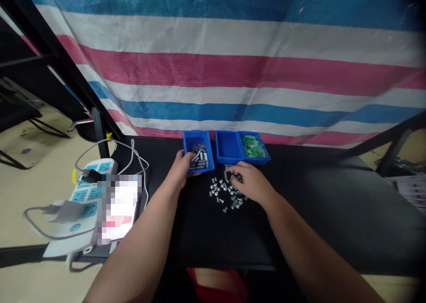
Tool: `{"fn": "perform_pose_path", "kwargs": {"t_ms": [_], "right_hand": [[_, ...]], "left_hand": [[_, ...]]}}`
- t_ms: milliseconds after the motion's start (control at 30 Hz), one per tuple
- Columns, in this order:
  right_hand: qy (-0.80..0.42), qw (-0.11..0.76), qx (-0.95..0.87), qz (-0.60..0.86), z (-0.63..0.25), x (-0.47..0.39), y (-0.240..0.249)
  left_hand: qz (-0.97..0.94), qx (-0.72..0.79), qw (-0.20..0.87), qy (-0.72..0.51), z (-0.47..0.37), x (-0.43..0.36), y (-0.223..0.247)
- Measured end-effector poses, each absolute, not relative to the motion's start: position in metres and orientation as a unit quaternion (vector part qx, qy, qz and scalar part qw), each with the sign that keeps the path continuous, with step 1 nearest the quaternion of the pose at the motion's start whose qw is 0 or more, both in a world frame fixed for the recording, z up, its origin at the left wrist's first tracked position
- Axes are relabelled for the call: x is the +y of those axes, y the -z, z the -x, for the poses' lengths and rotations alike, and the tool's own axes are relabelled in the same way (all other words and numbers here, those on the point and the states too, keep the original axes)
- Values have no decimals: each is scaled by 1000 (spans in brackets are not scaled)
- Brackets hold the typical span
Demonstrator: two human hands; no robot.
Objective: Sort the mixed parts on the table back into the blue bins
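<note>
My left hand (182,167) is closed on the near left corner of a blue bin (212,154), thumb over the rim. Several short grey metal cylinders (199,163) lie inside this bin. My right hand (249,179) is bent over a loose pile of silvery screws (216,187) on the black table. A small metal cylinder (226,175) shows at its curled fingertips, pinched there as far as I can see. Part of the pile is hidden beneath that hand. At least one more grey cylinder (234,203) lies among the screws.
Right of the held bin stand an empty blue bin (229,147) and another with green-and-clear plastic packets (254,147). On the left are a power strip (80,205), cables and a lit phone (121,205). A striped tarp (233,68) hangs behind the black table (213,241).
</note>
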State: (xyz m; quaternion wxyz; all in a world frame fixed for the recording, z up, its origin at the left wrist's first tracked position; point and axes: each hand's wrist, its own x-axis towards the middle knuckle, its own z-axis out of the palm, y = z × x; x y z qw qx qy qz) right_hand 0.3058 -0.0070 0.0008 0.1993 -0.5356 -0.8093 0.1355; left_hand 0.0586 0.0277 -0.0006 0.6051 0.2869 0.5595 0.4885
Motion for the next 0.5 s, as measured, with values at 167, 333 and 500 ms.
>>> {"fn": "perform_pose_path", "kwargs": {"t_ms": [167,333,500], "right_hand": [[-126,199,-837,494,-299,-7,5],[-138,178,-847,482,-298,-4,6],[-142,229,-850,452,-296,-8,0]], "left_hand": [[-284,571,597,-486,-60,28,0],[-288,566,599,-488,-59,28,2],[-287,565,599,-490,-59,28,3]]}}
